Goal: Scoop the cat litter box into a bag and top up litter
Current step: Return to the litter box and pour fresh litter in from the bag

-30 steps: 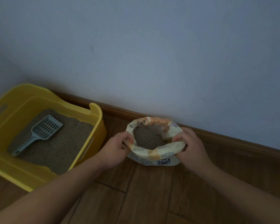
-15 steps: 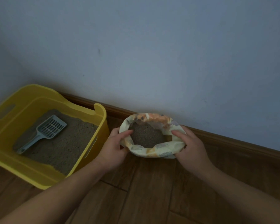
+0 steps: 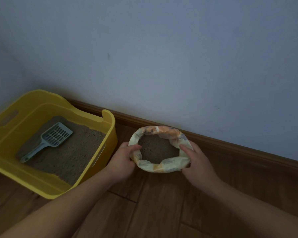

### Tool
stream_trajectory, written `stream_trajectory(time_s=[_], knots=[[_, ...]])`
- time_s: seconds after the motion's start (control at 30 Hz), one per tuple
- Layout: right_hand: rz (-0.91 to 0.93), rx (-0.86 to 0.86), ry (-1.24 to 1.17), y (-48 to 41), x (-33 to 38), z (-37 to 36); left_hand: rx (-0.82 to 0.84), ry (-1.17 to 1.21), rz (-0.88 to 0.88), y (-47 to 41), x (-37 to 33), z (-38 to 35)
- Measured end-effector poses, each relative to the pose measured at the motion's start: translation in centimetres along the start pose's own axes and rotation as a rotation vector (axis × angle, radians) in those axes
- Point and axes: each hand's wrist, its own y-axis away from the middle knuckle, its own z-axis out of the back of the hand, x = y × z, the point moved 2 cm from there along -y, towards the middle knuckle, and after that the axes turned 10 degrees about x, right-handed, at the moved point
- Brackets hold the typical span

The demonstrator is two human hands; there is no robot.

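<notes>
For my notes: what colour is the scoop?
Pale grey-blue scoop, clearest in the head view.

A pale blue-grey wall (image 3: 162, 57) filled the upper part of the view, plain except for a small dark mark (image 3: 108, 55) left of centre and a few fainter specks. A brown wooden baseboard (image 3: 239, 145) ran along its foot, slanting down toward the right. Below it lay a floor (image 3: 153, 212) of dark brown wood planks with visible seams.

You've got a smooth yellow plastic litter box (image 3: 108, 121), grainy matt litter (image 3: 76, 152), a glossy printed bag (image 3: 162, 166), and a wood-look floor (image 3: 153, 203).
</notes>
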Motion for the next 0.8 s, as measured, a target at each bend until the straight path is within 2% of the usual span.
stream_trajectory(time_s=[0.3, 0.57, 0.8], knots=[[0.042, -0.014, -0.012, 0.4, -0.5, 0.3, 0.001, 0.035, 0.003, 0.6, -0.1, -0.1], [0.021, -0.01, -0.015, 0.6, -0.1, 0.9, -0.03, 0.034, -0.013, 0.6, -0.6, 0.5], [0.008, -0.015, -0.002, 1.8, 0.3, 1.5, 0.007, 0.03, 0.006, 2.3, -1.3, 1.4]])
